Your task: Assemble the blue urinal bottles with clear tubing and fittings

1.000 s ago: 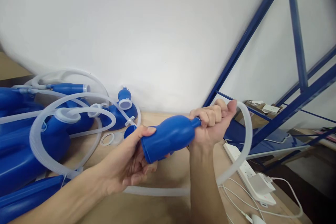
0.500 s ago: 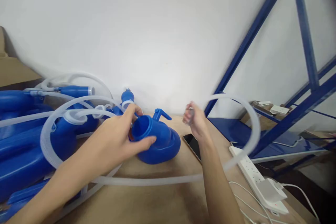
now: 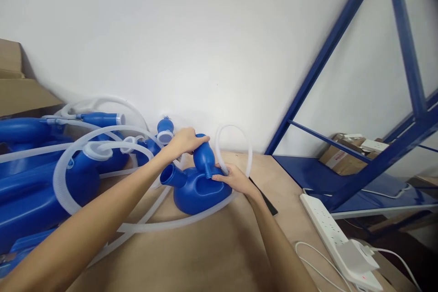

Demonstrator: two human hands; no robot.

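On the table stands a blue urinal bottle (image 3: 195,196), its wide open neck tilted up to the left. Above it, my left hand (image 3: 186,141) is closed around the upper end of a blue bulb-shaped funnel piece (image 3: 204,157), whose narrow spout points down. My right hand (image 3: 236,179) grips a clear plastic hose (image 3: 248,146) close to that spout, fingertips near the bottle's top. The hose loops up behind this hand and runs in front of the bottle to the left. Fingers hide the hose end, so I cannot tell whether it touches the spout.
Several blue bottles (image 3: 37,191) with coiled hoses are piled at the left. Near the wall stands a small blue bulb with a white rim (image 3: 165,130). A phone (image 3: 268,200), a power strip (image 3: 328,228) with cables and a blue metal shelf (image 3: 308,178) are on the right.
My left hand has left the bottle's neck and now holds the blue funnel piece. The right hand has moved left to it with the hose, whose loop is smaller. The bottle has turned slightly.
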